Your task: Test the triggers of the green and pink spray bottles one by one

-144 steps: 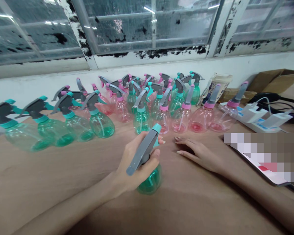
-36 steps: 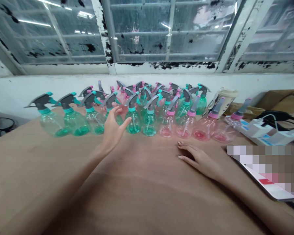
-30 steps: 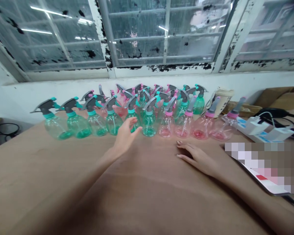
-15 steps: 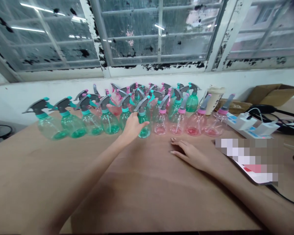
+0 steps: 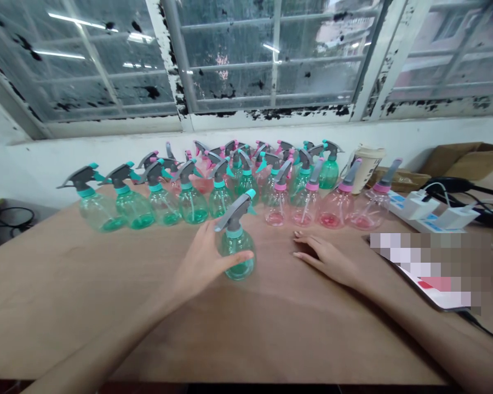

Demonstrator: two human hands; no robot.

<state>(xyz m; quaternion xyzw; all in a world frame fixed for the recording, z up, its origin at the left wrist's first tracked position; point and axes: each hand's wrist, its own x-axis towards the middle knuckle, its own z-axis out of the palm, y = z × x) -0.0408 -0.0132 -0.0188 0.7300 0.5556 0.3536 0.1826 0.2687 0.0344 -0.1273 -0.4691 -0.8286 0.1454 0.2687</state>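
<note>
My left hand [image 5: 203,260] is wrapped round a clear green spray bottle [image 5: 239,243] with a grey trigger head and teal collar. Its thumb crosses the front of the bottle, while the other fingers are largely hidden behind it. The bottle is upright, in front of the rows of other bottles. My right hand [image 5: 328,257] rests on the table with fingers stretched out and thumb apart, holding nothing. Just beyond it stand pink spray bottles [image 5: 331,210]. Green spray bottles [image 5: 193,205] line up to the left.
More green and pink bottles crowd behind the front row, below the window. A paper cup [image 5: 370,164], an open cardboard box [image 5: 468,158] and a power strip [image 5: 431,221] with white plugs sit at the right. A phone [image 5: 447,298] with a cable lies beside my right forearm.
My left hand has drawn the green spray bottle out of the front row, toward me. My right hand stays in place on the table. The view has shifted slightly.
</note>
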